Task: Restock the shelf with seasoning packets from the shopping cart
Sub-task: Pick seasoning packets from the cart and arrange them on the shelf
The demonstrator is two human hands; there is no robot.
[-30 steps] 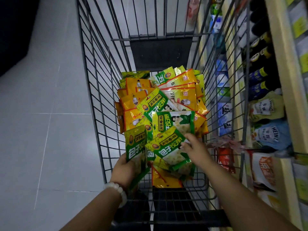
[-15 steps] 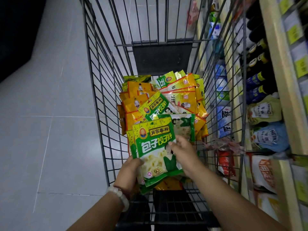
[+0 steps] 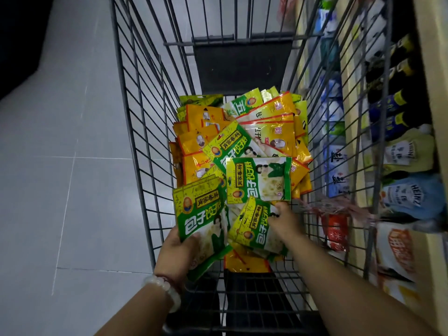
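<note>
Two green packets now: your left hand (image 3: 178,248) grips its stack (image 3: 201,221) lower left, while your right hand (image 3: 282,220) has gone back and pinches another packet (image 3: 254,226); gathering continues.

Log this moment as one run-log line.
phase: gathering in cart | left hand: holds green packet stack | right hand: pinches another green packet | shelf: not yet restocked

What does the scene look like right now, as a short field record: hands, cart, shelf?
left hand: grips a small stack of green seasoning packets
right hand: pinches another green seasoning packet
grey wire shopping cart: holds a pile of green and orange-yellow packets
shelf: to the right, with dark bottles
packets shelved: none in view
</note>
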